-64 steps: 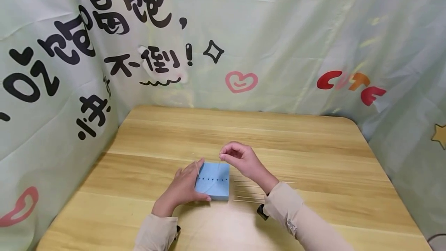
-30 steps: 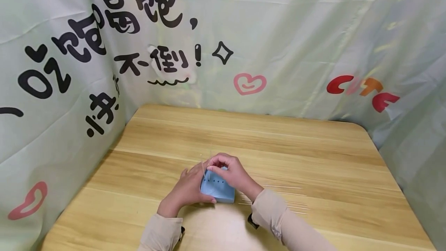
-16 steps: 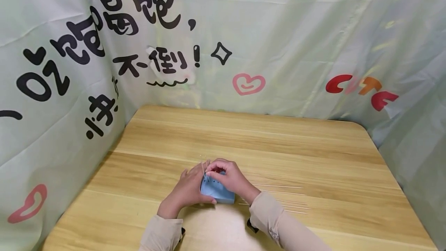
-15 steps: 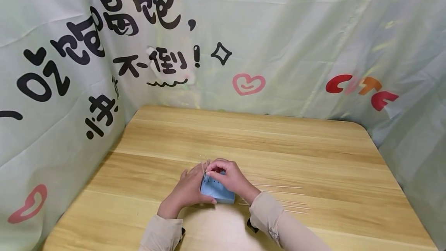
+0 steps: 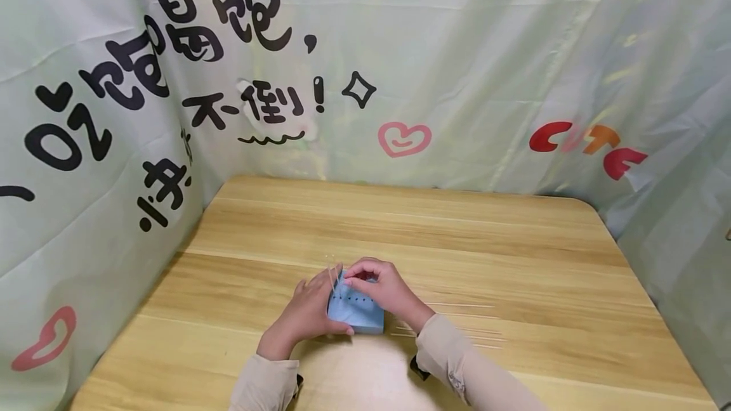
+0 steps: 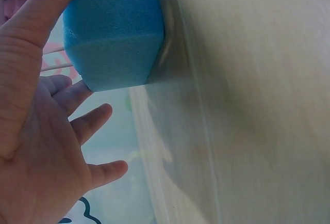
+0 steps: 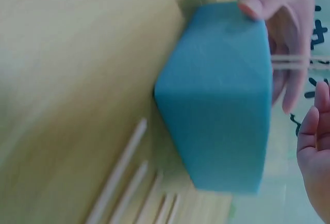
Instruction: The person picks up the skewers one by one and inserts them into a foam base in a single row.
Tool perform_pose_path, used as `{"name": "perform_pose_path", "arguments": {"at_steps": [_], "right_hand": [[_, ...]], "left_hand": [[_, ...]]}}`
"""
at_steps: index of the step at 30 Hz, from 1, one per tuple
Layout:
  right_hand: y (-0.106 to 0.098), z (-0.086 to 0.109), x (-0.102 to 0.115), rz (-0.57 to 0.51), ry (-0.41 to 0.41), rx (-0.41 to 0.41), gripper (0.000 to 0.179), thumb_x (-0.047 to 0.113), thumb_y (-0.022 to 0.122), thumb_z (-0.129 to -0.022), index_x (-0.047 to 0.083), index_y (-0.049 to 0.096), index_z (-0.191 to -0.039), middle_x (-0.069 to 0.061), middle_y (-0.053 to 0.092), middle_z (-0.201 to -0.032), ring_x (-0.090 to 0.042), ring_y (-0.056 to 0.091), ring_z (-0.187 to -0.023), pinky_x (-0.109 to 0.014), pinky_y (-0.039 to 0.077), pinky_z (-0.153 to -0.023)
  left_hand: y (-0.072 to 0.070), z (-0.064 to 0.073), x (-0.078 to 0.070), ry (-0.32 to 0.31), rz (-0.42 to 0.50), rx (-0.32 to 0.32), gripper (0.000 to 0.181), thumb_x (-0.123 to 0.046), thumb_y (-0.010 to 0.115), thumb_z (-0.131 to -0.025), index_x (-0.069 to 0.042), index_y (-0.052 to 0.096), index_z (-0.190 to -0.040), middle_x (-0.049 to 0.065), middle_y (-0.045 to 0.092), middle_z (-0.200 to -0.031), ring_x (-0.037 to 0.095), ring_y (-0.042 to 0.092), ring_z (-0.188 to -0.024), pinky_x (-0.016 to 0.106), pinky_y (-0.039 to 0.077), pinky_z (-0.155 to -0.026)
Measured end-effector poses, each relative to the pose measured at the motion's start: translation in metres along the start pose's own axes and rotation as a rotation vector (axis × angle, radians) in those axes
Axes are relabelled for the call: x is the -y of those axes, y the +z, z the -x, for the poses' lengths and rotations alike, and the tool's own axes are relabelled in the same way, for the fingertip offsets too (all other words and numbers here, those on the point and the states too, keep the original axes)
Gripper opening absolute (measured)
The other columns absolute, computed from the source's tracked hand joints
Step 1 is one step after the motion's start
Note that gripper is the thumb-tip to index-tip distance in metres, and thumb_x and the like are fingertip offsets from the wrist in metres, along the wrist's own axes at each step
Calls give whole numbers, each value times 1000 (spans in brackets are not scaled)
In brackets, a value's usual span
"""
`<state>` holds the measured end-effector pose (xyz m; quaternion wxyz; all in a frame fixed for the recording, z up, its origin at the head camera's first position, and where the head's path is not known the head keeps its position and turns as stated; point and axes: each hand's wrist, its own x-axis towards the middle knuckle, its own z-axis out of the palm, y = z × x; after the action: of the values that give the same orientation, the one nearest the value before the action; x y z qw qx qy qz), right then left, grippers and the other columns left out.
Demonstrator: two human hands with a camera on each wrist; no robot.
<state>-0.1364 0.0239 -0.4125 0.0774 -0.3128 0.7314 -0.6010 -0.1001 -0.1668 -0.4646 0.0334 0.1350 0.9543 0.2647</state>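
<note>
A blue foam block [image 5: 361, 317] with a row of dark dots across its top sits on the table. My left hand [image 5: 311, 311] grips its left side, thumb along the near edge and index finger at the far corner; the other fingers spread away in the left wrist view. Two thin wooden sticks [image 7: 290, 62] stand side by side in the block's top, at the left end of the row. Just right of them, my right hand [image 5: 384, 283] hovers over the block with loosely bent fingers, apart from the sticks and holding nothing. It hides the block's far right corner.
Several more thin sticks [image 5: 476, 332] lie roughly parallel on the wooden table [image 5: 274, 221], right of the block and partly under the right forearm. A pale printed cloth [image 5: 457, 68] hangs around the back and sides of the table.
The right hand brought a stick leftward over the block, lowered it into the top beside the first stick, then let go and moved slightly up and right. The left hand kept its grip.
</note>
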Motion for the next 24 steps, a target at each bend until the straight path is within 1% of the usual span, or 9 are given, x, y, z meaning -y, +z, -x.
{"name": "perform_pose_path", "arguments": {"at_steps": [4, 7, 12, 17, 24], "right_hand": [[-20, 7, -4, 8, 44, -25, 13, 1, 64, -87, -10, 67, -94, -14, 66, -92, -11, 57, -81, -22, 50, -71], [-35, 14, -7, 8, 97, -57, 14, 3, 65, -88, -9, 67, -94, -12, 66, -92, -12, 57, -79, -20, 49, -68], [-56, 27, -12, 12, 171, -106, 12, 5, 65, -88, -5, 68, -95, -10, 66, -93, -12, 57, -79, -21, 49, -68], [-71, 38, -13, 37, 182, -140, 11, 5, 65, -88, -3, 68, -95, -11, 66, -94, -12, 58, -80, -22, 50, -69], [-89, 49, -13, 64, 173, -172, 8, 4, 65, -88, 1, 69, -94, -12, 66, -94, -14, 61, -82, -25, 52, -72]], "left_hand": [[1, -1, -1, -15, -3, 4, 122, -54, 85, -57, -8, 22, -151, 13, 31, -152, 33, 28, -138, 65, 15, -107], [1, -1, -1, -25, -7, 3, 124, -54, 85, -56, -9, 21, -151, 13, 30, -152, 33, 28, -138, 64, 14, -108], [3, -1, -2, -33, -6, -1, 124, -53, 86, -54, -9, 22, -151, 14, 29, -152, 33, 27, -139, 64, 13, -108], [4, -1, -3, -29, -10, -8, 124, -53, 86, -53, -8, 23, -151, 13, 31, -151, 33, 28, -138, 65, 14, -107], [3, 0, -4, -46, -8, -3, 125, -53, 86, -53, -10, 21, -151, 13, 29, -152, 33, 27, -139, 64, 13, -108]]}}
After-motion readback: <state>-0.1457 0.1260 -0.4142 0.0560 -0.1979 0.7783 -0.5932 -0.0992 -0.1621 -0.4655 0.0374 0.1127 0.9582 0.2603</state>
